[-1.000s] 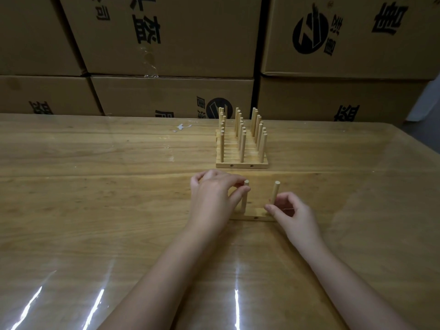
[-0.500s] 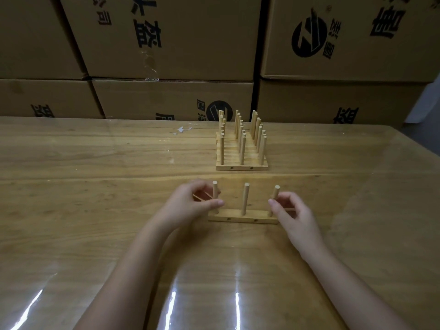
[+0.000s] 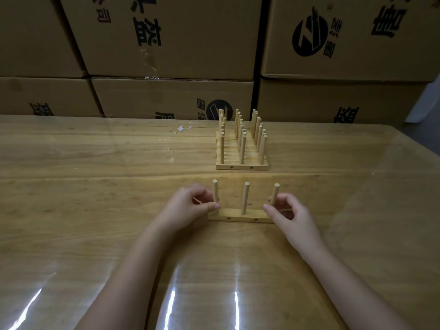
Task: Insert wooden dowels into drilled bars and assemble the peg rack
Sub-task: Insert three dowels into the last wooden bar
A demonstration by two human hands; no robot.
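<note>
Two bare forearms reach up from the bottom edge of the frame across a glossy wooden counter streaked with light reflections. Just below centre, a short drilled bar lies flat on the counter with two small holes in its near side and three dowels standing in it. The left hand pinches the lower part of the left dowel between thumb and fingers. The right hand has thumb and curled fingers closed around the base of the right dowel, which leans slightly to the right. The middle dowel stands free and upright. Above centre, apart from the bar, sits an assembled peg rack with rows of upright pegs. A small white scrap lies to its left. Stacked cardboard boxes with black printing fill the top of the frame.
</note>
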